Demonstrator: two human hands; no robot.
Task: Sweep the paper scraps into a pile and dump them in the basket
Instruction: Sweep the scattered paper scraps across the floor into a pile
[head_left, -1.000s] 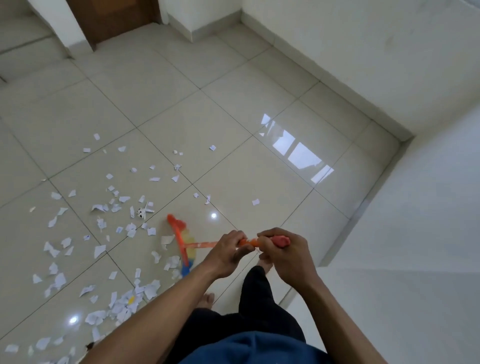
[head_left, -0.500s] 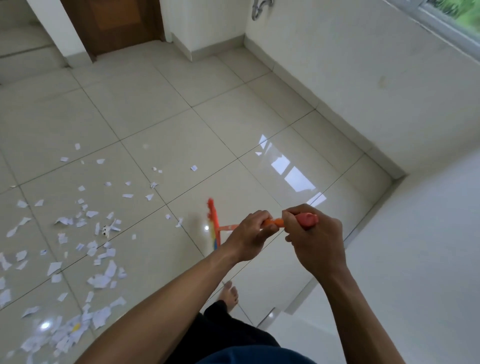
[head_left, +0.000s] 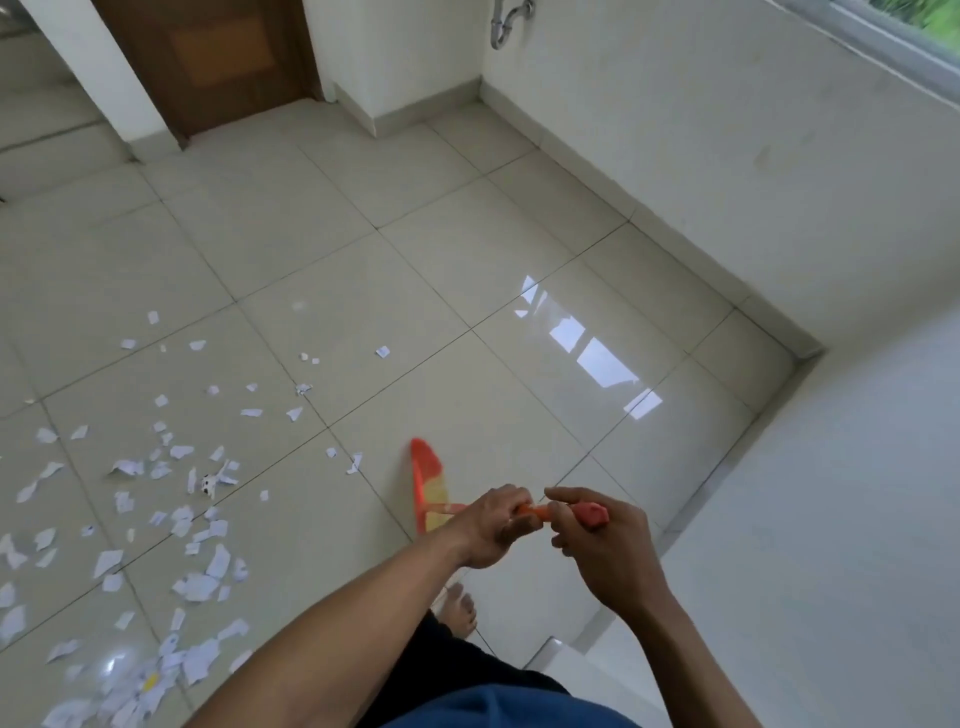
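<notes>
White paper scraps (head_left: 171, 499) lie scattered over the left half of the tiled floor, densest at the lower left (head_left: 135, 680). An orange broom (head_left: 428, 483) with yellowish bristles stands on the floor just right of the scraps, with no scrap touching its head. My left hand (head_left: 491, 525) grips the orange handle low down. My right hand (head_left: 597, 540) grips the handle's pink top end. No basket is in view.
White walls with a low skirting close the floor on the right and at the back. A brown door (head_left: 218, 57) is at the back left and a metal pipe (head_left: 506, 23) hangs on the back wall. My bare foot (head_left: 460, 608) stands below the broom.
The broom head has swung right, out of the scraps, to bare tile. The view has turned right and upward, so the scraps sit further left. Both hands keep their grip.
</notes>
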